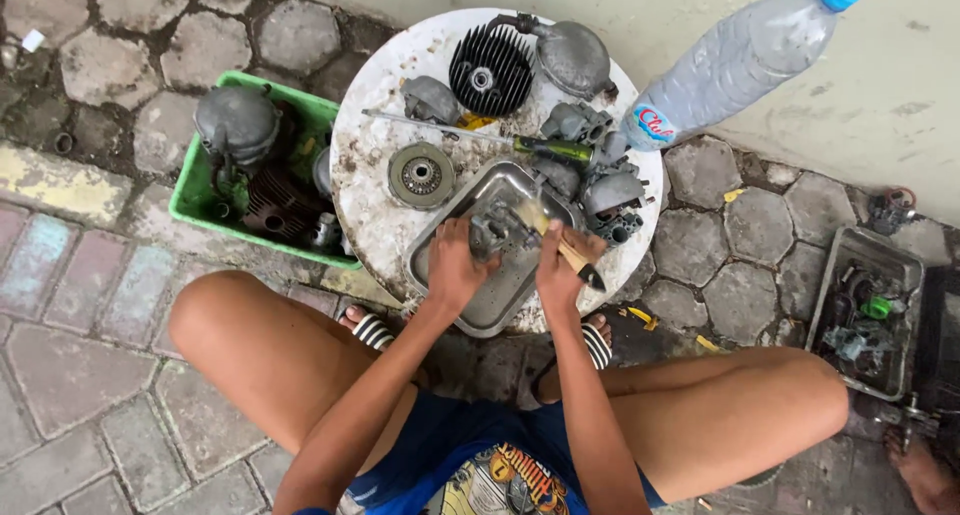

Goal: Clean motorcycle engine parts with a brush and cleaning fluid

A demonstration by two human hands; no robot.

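Note:
My left hand [456, 267] grips a small grey metal engine part [492, 233] over a rectangular metal tray [490, 310]. My right hand [560, 265] holds a brush [562, 243] with a wooden handle, its bristles against the part. The tray rests on a round, dirty white table top [370, 195]. Around the tray lie a finned black cylinder head [490, 70], a round metal disc [421, 175], a green-handled screwdriver [550, 150] and several grey castings [600, 190].
A green plastic crate [200, 190] with engine parts stands left of the table. A clear plastic bottle [740, 60] with a blue cap leans at the upper right. Another metal tray [865, 310] of small parts lies on the paving at right, beside another person's foot [925, 475].

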